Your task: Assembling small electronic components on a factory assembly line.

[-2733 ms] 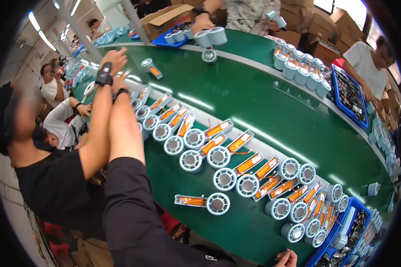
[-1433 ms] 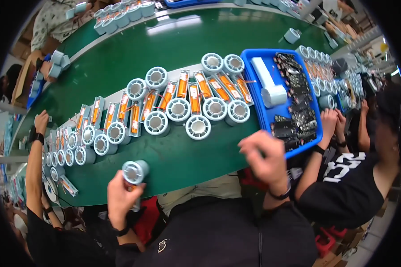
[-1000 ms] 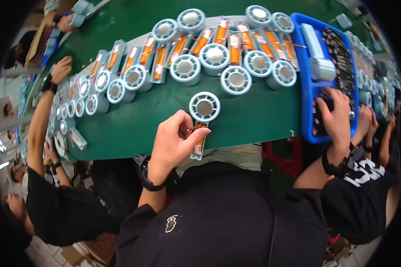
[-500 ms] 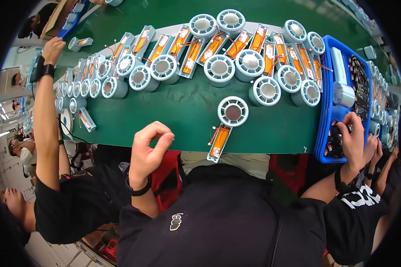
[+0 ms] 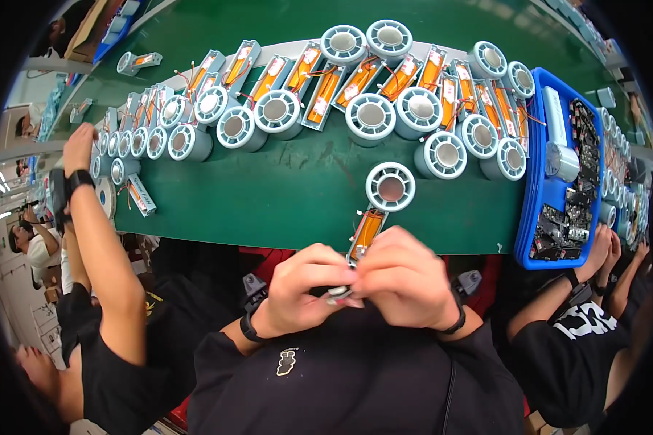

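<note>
My left hand (image 5: 303, 284) and my right hand (image 5: 405, 281) meet close to my chest, just past the table's near edge. Both are closed, fingertips pinched on a small circuit board (image 5: 339, 291). Fingers cover most of it; a pale grey edge and a reddish bit show. Right behind my hands lies a half-built handheld fan (image 5: 390, 187) with a light blue round head and an open handle. An orange battery (image 5: 368, 228) with thin wires sits inside that handle, its lower end hidden by my fingers.
Rows of similar fan bodies (image 5: 277, 112) with orange batteries cover the far part of the green table (image 5: 268, 196). On the right, a blue tray (image 5: 524, 217) holds dark circuit boards (image 5: 559, 228) and a light blue fan body. Co-workers' arms (image 5: 98, 232) are at both sides.
My right hand has left the blue tray and come to my chest with a small circuit board. My left hand has moved right and down to meet it, closing on the board.
</note>
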The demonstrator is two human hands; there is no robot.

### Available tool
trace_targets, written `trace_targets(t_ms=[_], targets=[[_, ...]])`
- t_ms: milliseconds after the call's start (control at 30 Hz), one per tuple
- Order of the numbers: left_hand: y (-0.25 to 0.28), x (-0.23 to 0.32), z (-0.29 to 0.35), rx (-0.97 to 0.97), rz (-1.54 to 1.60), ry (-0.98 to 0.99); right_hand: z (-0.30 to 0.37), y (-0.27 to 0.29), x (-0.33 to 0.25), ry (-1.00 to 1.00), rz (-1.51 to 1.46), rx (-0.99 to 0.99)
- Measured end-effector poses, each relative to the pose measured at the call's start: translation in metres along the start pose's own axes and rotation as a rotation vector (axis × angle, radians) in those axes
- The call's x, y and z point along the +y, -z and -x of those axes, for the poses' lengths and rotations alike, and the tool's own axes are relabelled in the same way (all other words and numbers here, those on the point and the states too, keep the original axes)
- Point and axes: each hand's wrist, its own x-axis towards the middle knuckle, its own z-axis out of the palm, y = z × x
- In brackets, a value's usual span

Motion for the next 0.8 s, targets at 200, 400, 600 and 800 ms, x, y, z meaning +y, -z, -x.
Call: trace_targets(t_ms=[200, 400, 600, 800], targets=[[0.035, -0.017, 0.009, 0.169, 0.081, 0.009, 0.003, 0.021, 0.003, -0.116, 0.266, -0.262], [0.032, -0.026, 0.010, 0.103, -0.009, 0.481, 0.000, 0.008, 0.012, -0.094, 0.698, -0.326], [0.029, -0.028, -0.007, 0.159, 0.009, 0.506, -0.019, 0.004, 0.013, -0.168, 0.714, -0.501], [0.022, -0.042, -0.010, -0.001, -0.072, 0.466, -0.014, -0.005, 0.021, -0.239, 0.659, -0.236]])
